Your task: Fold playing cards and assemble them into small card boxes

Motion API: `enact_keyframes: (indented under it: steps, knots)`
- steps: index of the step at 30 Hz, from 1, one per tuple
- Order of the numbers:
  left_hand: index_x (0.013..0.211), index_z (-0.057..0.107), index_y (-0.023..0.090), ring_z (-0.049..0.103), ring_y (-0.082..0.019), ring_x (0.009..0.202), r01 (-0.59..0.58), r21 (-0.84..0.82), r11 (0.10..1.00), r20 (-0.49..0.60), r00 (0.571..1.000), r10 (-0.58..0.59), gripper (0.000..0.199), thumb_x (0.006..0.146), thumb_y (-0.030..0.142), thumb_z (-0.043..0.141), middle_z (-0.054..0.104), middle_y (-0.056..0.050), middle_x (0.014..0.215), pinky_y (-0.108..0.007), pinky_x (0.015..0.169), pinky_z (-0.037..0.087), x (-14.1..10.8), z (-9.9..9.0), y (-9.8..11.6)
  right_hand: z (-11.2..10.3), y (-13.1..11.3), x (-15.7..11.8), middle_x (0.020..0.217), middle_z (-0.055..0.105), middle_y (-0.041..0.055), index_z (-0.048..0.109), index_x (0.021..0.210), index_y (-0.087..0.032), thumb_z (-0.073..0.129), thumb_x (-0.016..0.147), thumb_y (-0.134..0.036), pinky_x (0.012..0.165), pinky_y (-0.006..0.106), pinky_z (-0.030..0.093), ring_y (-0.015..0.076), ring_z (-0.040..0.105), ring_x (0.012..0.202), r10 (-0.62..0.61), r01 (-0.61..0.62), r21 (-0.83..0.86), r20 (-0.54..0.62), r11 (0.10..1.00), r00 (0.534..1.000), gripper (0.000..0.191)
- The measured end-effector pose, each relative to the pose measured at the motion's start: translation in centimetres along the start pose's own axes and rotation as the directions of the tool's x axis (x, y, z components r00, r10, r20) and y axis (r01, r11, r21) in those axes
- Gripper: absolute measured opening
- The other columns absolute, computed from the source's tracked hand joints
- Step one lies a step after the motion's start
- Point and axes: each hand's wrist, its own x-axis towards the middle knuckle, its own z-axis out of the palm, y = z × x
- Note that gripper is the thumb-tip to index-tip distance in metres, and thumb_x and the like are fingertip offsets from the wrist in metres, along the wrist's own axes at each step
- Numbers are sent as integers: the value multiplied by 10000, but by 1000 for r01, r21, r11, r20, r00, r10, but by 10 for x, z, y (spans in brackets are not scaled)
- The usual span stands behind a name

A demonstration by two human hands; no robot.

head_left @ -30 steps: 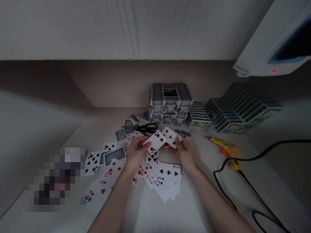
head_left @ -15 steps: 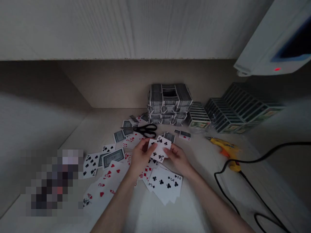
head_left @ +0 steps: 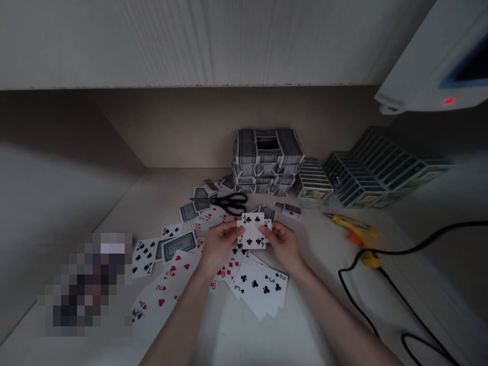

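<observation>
Two overlapping playing cards (head_left: 253,232) are held up between my hands, a four of clubs in front and a five behind it, crosswise. My left hand (head_left: 221,245) pinches their left side with the thumb on the face. At the right side my right hand (head_left: 282,245) grips them the same way. Just below lies a fan of club cards (head_left: 260,284), a three on top and a two behind. Heart cards (head_left: 177,272) spread beside my left forearm, and red diamond cards (head_left: 229,267) show partly under my left hand.
Black-handled scissors (head_left: 229,202) lie on cards behind my hands. A box-like construction of folded cards (head_left: 267,160) stands at the back, beside rows of card packs (head_left: 368,178). To the right rest a yellow glue gun (head_left: 354,227) and its black cable (head_left: 345,287). A shelf (head_left: 213,46) overhangs.
The four of clubs has turned from tilted to straight, and the five now shows on both sides behind it. Both hands still hold the cards. The view has shifted slightly.
</observation>
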Motion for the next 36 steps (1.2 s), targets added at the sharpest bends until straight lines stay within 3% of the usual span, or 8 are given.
enact_keyframes:
  steps: [14, 30, 36]
  knots:
    - [873, 708, 169, 611, -121, 632, -6, -13, 1000, 75, 997, 7, 343, 550, 273, 750, 708, -33, 757, -212, 585, 474, 0, -2, 1, 0, -6, -3, 754, 700, 35, 644, 814, -175, 699, 629, -411, 610, 293, 485, 173, 618, 647, 30, -35, 60, 72, 998, 997, 305]
    - [841, 708, 173, 629, -145, 658, -36, -12, 999, 42, 998, 36, 298, 556, 254, 743, 710, -33, 746, -233, 587, 497, -1, 0, 0, -2, -6, -2, 788, 707, 36, 654, 831, -185, 693, 643, -376, 624, 297, 487, 171, 627, 659, 21, -23, 20, 76, 1000, 997, 271]
    - [856, 701, 166, 643, -161, 700, -41, -26, 999, 86, 995, 43, 300, 568, 241, 737, 714, -36, 765, -262, 648, 510, 1, -1, -3, -1, -5, -1, 816, 712, 39, 655, 859, -189, 704, 626, -377, 648, 319, 503, 183, 639, 686, 34, -36, 30, 82, 999, 996, 303]
